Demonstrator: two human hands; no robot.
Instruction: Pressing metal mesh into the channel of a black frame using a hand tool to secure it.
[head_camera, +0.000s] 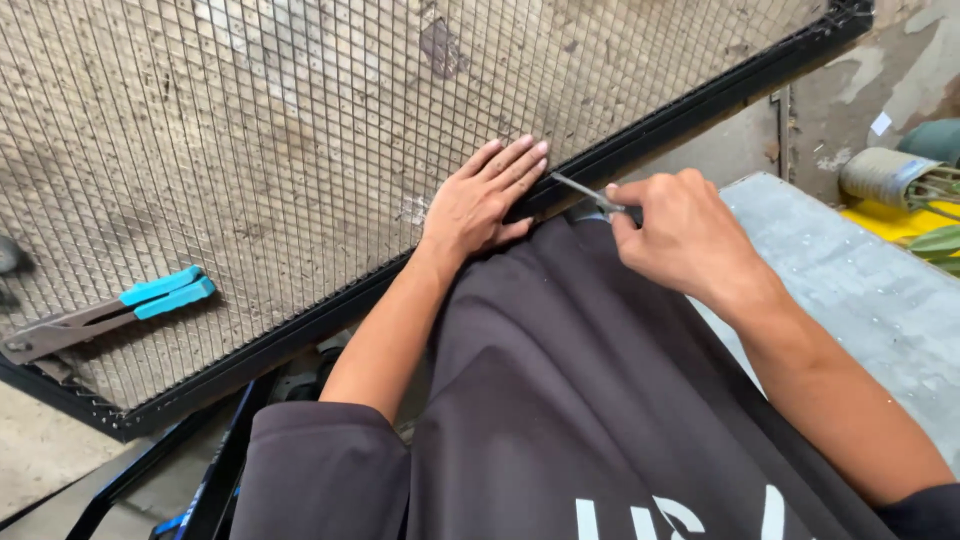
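Two bare hands at edge of wire mesh panel (250, 150). Left hand (480, 200) flat, fingers spread narrow, pressing mesh beside black frame (680, 110). Right hand (685, 235) closed round small metal tool (585, 192), tip touching frame just beside left fingertips. Blue-handled riveter (110, 312) lies on mesh, well apart.

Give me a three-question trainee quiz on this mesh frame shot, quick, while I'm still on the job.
1. True or false: the left hand lies flat on the wire mesh panel.
2. What does the right hand grip? A) a small metal tool B) a paintbrush C) a hammer
3. What lies on the mesh at the far left?

Key:
1. True, fingers spread by the black frame edge.
2. A
3. The blue-handled hand riveter.
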